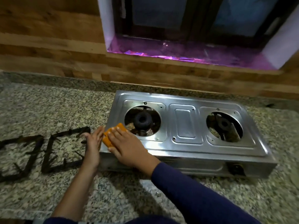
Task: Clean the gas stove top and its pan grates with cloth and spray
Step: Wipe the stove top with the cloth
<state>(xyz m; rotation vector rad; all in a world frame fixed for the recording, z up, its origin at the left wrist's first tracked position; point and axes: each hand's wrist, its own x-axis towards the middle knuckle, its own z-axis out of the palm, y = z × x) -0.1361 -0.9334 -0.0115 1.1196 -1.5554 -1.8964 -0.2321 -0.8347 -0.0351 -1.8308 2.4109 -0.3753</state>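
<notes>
A two-burner steel gas stove [186, 126] sits on a granite counter with its grates taken off. My right hand [127, 146] presses flat on an orange cloth [113, 135] at the stove top's front left corner. My left hand [93, 146] lies flat against the stove's left side wall, fingers straight. Two dark pan grates [64, 149] [21, 157] lie on the counter to the left of the stove. The left burner [142, 120] and right burner [224, 124] show through round openings. No spray bottle is in view.
The granite counter [48, 110] runs left and in front of the stove. A wood-panelled wall [48, 38] stands behind, with a window recess [194, 57] lined in purple above the stove. A black knob [237, 168] is on the stove's front.
</notes>
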